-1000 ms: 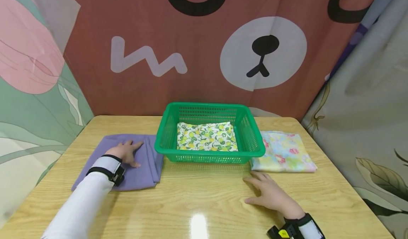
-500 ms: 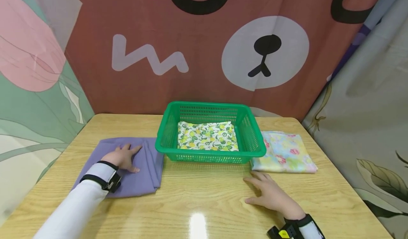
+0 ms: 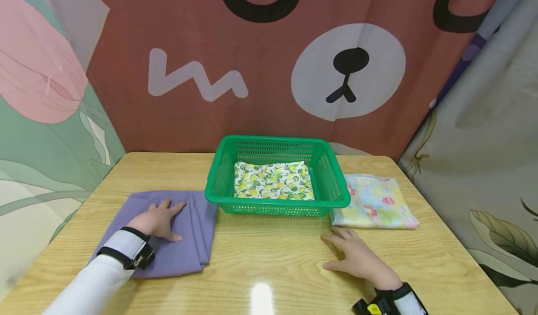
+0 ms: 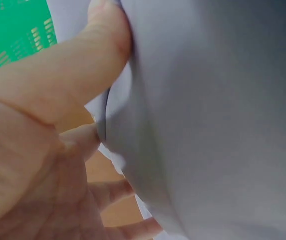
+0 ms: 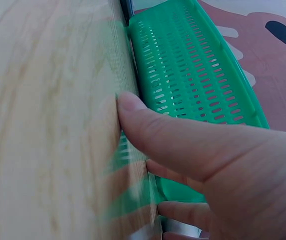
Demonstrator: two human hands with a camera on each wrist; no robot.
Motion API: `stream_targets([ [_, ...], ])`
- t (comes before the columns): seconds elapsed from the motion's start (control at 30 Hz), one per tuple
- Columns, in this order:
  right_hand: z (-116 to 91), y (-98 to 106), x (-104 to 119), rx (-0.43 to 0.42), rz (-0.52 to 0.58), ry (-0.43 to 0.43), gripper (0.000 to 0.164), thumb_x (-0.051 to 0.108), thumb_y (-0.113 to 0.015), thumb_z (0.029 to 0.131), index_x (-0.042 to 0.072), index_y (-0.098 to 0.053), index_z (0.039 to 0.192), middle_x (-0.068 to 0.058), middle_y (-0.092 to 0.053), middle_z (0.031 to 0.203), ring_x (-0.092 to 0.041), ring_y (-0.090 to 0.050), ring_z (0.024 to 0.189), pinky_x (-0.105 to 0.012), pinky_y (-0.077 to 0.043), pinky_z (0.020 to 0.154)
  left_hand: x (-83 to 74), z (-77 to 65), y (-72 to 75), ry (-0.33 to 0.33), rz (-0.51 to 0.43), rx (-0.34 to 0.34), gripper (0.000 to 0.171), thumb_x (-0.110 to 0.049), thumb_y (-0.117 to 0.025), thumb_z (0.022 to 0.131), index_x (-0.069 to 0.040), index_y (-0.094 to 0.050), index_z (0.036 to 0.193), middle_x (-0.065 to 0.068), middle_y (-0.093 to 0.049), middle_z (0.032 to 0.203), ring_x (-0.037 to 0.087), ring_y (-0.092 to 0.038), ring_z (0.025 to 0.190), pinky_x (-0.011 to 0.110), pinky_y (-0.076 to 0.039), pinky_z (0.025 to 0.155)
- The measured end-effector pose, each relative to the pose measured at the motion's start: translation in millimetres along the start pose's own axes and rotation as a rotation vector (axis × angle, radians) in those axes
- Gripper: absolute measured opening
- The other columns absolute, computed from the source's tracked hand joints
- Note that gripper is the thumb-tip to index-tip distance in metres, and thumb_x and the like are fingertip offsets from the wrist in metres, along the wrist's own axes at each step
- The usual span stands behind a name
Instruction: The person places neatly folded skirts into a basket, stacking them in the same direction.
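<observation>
My left hand [image 3: 156, 221] rests spread on a folded purple cloth [image 3: 189, 254] at the left of the table. In the left wrist view its thumb and fingertips touch the purple cloth [image 4: 222, 125], which creases under them. My right hand [image 3: 359, 254] rests on the wooden table, fingers apart and loosely bent, holding nothing. Its fingertips lie just in front of a folded pastel floral cloth [image 3: 378, 203]. The right wrist view shows the thumb and fingertips of the right hand [image 5: 197, 155] on the tabletop, with the green basket [image 5: 182, 65] beyond.
A green plastic basket [image 3: 277, 206] stands at the back middle of the table [image 3: 269, 254]. Inside it lies a folded lemon-print cloth [image 3: 273, 180]. The pastel cloth sits right at the basket's right side. A curtain with a bear print [image 3: 189, 123] hangs behind the table.
The left hand and the purple cloth have slid together toward the table's near edge. The right hand, the basket and the pastel cloth stay where they were.
</observation>
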State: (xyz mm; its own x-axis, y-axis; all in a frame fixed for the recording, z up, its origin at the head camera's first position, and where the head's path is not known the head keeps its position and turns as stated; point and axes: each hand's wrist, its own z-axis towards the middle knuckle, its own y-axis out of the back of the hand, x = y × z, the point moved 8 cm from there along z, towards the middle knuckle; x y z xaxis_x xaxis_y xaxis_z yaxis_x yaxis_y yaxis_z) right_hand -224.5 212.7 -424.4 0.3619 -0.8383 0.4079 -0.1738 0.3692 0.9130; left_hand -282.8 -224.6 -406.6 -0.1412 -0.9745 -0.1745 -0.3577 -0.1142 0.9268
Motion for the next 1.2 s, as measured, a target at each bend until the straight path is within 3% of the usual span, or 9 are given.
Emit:
stream_targets([
  [0.5,0.4,0.7,0.0,0.002,-0.001,-0.003,0.069,0.051,-0.074,0.074,0.011,-0.059,0.129,-0.024,-0.044,0.139,-0.048,-0.037,0.128,-0.062,-0.036,0.098,-14.0,-13.2,-10.9,-0.035,0.037,-0.032,0.099,-0.044,-0.083,0.063,-0.006,-0.039,0.143,0.038,-0.03,0.139,0.066,-0.027,0.119,0.073,-0.036,0.087],
  [1.2,2.2,-1.1,-1.9,-0.006,0.003,-0.009,0.068,0.049,-0.075,0.074,0.01,-0.059,0.128,-0.025,-0.044,0.139,-0.048,-0.036,0.128,-0.063,-0.036,0.098,-63.8,-33.6,-30.9,-0.129,0.039,-0.041,0.098,-0.044,-0.085,0.061,-0.005,-0.043,0.141,0.034,-0.034,0.138,0.065,-0.032,0.114,0.066,-0.046,0.079],
])
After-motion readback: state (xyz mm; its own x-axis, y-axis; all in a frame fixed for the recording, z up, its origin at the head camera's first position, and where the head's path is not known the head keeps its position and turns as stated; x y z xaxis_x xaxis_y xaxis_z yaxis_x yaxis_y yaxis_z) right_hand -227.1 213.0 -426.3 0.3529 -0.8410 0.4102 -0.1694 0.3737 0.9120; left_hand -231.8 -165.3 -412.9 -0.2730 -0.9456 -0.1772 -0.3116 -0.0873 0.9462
